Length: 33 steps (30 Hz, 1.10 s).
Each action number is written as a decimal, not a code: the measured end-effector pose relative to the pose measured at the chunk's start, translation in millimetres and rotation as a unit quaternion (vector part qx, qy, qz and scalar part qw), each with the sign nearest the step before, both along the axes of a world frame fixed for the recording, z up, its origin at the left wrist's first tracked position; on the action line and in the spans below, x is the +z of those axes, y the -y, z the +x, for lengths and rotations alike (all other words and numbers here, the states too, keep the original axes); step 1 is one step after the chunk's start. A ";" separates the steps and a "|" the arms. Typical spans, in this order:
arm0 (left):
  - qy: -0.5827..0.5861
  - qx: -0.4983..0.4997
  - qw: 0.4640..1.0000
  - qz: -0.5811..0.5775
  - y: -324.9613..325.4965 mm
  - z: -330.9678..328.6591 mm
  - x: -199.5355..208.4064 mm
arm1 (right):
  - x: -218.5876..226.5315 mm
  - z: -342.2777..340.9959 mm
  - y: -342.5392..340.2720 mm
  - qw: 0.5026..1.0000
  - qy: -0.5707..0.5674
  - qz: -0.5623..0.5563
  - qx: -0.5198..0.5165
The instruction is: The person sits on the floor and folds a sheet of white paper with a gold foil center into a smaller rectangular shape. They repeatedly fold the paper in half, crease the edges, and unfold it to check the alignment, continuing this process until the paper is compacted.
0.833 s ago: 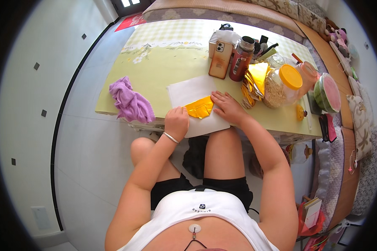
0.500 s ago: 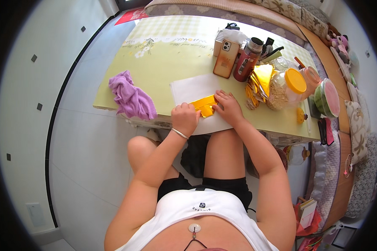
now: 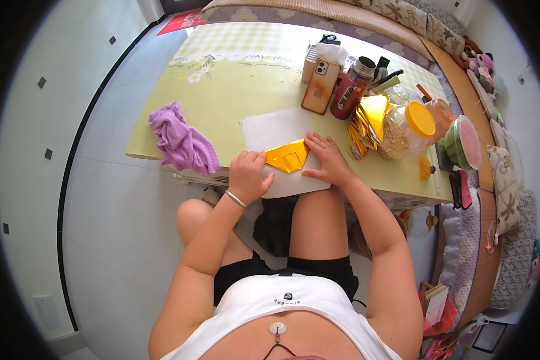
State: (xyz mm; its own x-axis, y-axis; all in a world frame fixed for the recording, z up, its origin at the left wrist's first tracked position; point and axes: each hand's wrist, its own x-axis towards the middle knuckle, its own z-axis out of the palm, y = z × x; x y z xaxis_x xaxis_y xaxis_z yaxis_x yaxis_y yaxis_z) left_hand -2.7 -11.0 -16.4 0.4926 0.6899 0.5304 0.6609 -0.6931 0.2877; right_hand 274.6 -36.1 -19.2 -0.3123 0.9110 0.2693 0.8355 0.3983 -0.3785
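Note:
A folded piece of shiny gold paper (image 3: 287, 157) lies on white sheets (image 3: 276, 127) near the table's front edge. Its long side faces away from me, and its near side narrows to a blunt point. At its left end rests my left hand (image 3: 249, 178), fingertips against the paper and thumb held apart. My right hand (image 3: 330, 161) lies at the opposite end with its fingers stretched and thumb spread, touching the corner. Whether any paper is tucked under the fingertips is hidden. To the right stands a stack of folded gold paper pieces (image 3: 372, 120).
A purple cloth (image 3: 183, 139) lies on the table (image 3: 222, 102) at the left. Beyond the sheets stand a phone (image 3: 322, 87) and a dark red bottle (image 3: 349, 93). At the right are a yellow-lidded jar (image 3: 402, 133) and a cut watermelon (image 3: 462, 143).
My left hand has shifted slightly left and its thumb has come away from the gold paper. Both hands have uncovered more of the paper, whose near side now looks more evenly folded.

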 end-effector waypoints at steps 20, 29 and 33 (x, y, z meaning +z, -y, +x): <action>0.544 -0.039 0.683 -0.486 -48.3 -8.0 -4.6 | 1.2 -49.1 -5.9 0.759 -0.642 -0.007 -0.106; 0.585 -0.051 0.624 -0.516 -51.6 -12.1 -1.7 | 5.5 -66.4 4.1 0.771 -0.619 0.033 -0.149; 0.546 -0.040 0.674 -0.497 -48.1 -10.2 3.6 | 10.0 -63.8 11.0 0.760 -0.633 0.019 -0.143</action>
State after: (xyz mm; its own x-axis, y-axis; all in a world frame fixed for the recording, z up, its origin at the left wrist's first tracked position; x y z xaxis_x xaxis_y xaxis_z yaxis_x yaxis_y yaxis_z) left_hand -12.9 37.1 -12.8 0.2393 0.9660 -0.0976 -0.3480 0.1792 0.9202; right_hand 210.9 -47.1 -9.2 0.4283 0.8773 0.2165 -0.1351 0.2990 -0.9446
